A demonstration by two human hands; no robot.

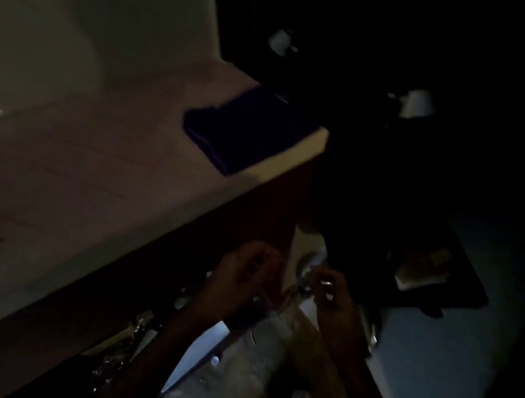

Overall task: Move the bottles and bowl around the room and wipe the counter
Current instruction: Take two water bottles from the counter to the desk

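Observation:
The room is very dark and the frame is blurred. A pale counter [77,175] runs from the left to a corner at centre. On that corner lies a folded dark blue cloth [245,130]. Below the counter's edge, my left hand [242,272] and my right hand [333,296] are held close together, fingers curled. A clear glinting thing [303,271], perhaps a bottle, shows between them. Whether either hand grips it is hidden by the dark. No bowl can be made out.
More clear, shiny shapes [125,346] glint low beside the counter's dark wooden front [252,211]. Two pale objects [416,103] sit in the dark at the back. A low dark surface with flat items [422,271] is at the right, above a bluish floor [433,373].

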